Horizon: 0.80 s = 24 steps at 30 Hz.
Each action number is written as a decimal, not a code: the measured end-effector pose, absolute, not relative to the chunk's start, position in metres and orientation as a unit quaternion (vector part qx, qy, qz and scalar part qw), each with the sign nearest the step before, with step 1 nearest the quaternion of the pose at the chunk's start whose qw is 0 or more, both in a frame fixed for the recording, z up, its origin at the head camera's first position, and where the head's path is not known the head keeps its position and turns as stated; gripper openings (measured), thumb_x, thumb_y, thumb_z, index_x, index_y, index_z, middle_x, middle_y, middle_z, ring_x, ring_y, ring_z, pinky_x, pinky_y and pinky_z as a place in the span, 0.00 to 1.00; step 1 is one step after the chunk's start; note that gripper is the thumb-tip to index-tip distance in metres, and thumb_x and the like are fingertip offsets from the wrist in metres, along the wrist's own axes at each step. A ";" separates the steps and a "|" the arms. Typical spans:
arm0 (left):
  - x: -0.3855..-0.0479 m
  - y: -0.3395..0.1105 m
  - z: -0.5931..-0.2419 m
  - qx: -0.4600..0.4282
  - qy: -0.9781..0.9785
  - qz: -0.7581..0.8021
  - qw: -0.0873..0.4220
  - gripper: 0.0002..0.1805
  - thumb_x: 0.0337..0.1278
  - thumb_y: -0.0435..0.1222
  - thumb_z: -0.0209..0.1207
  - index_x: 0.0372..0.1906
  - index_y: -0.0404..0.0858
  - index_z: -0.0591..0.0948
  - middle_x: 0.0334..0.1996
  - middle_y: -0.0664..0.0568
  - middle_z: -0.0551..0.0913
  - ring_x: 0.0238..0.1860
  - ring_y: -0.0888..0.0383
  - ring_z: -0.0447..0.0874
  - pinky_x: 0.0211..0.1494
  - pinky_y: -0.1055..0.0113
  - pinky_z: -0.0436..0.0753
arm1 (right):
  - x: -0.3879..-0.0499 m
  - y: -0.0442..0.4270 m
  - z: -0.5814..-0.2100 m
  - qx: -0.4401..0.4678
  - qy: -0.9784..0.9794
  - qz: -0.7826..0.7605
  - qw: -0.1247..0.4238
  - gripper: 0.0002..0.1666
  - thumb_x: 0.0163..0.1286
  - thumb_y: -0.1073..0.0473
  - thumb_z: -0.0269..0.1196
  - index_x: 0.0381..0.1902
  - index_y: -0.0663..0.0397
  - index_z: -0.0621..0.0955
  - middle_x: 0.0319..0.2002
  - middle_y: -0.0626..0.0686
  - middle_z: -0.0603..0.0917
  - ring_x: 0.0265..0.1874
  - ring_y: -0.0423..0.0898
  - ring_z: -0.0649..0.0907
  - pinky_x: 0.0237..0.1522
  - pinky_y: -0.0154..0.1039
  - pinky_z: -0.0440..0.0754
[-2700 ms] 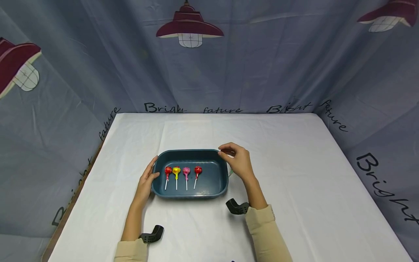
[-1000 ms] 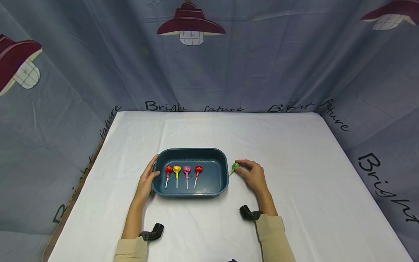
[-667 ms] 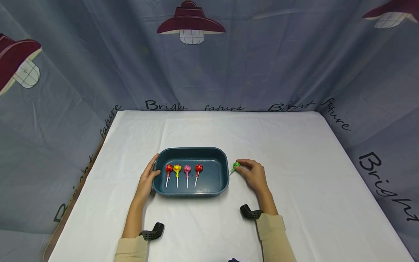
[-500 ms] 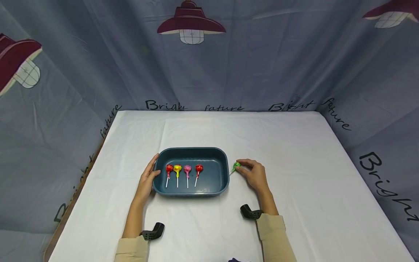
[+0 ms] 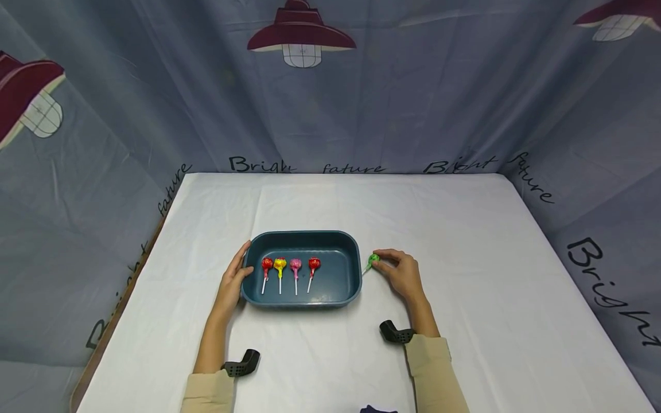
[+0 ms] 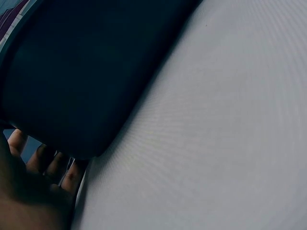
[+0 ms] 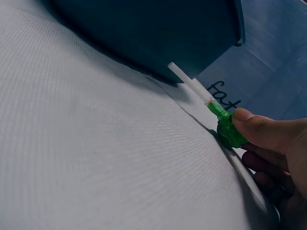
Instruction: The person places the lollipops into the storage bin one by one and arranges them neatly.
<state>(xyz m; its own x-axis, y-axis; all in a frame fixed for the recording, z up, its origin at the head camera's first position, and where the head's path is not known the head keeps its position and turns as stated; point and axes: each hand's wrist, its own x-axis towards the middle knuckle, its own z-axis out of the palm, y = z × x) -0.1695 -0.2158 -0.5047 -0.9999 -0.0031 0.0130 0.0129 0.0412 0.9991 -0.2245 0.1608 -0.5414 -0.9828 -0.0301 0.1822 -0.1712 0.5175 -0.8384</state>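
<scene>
A dark blue-green rectangular tray (image 5: 335,295) with rounded corners sits on the white-covered table. Inside it lie a red lollipop (image 5: 266,264), a yellow one, a pink lollipop (image 5: 295,265) and another red lollipop (image 5: 314,264), in a row with sticks towards the person. My left hand (image 5: 227,287) grips the tray's left end, thumb at the rim and fingers along the outer wall. Just right of the tray, my right hand (image 5: 403,275) pinches a green lollipop (image 7: 229,130) by its wrapped head. Its white stick points towards the tray wall.
White cloth (image 5: 496,275) covers the table around the tray. A small dark object (image 5: 377,409) shows at the bottom edge, mostly cut off. Grey-blue curtains (image 5: 413,86) with printed lamps and lettering hang behind and at both sides.
My right hand has moved from the tray's upper right corner to its right side, where it now pinches the green lollipop. Over the last second it barely moves. The left hand stays put.
</scene>
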 end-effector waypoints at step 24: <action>-0.171 -0.217 -0.507 -0.008 -0.714 -0.700 0.006 0.30 0.64 0.27 0.43 0.71 0.41 0.57 0.71 0.51 0.51 0.71 0.57 0.42 0.69 0.55 0.45 | -0.218 0.174 -0.514 0.054 -0.866 0.487 0.098 0.17 0.55 0.54 0.69 0.43 0.51 0.85 0.42 0.56 0.83 0.45 0.55 0.78 0.52 0.52 0.70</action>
<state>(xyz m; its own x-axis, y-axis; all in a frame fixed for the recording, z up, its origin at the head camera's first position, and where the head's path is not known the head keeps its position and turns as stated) -0.1708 -0.2168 -0.5073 -0.9998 0.0033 0.0196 0.0197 0.0195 0.9996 -0.2182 0.1740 -0.5143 -0.9749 0.0013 0.2225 -0.1894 0.5201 -0.8329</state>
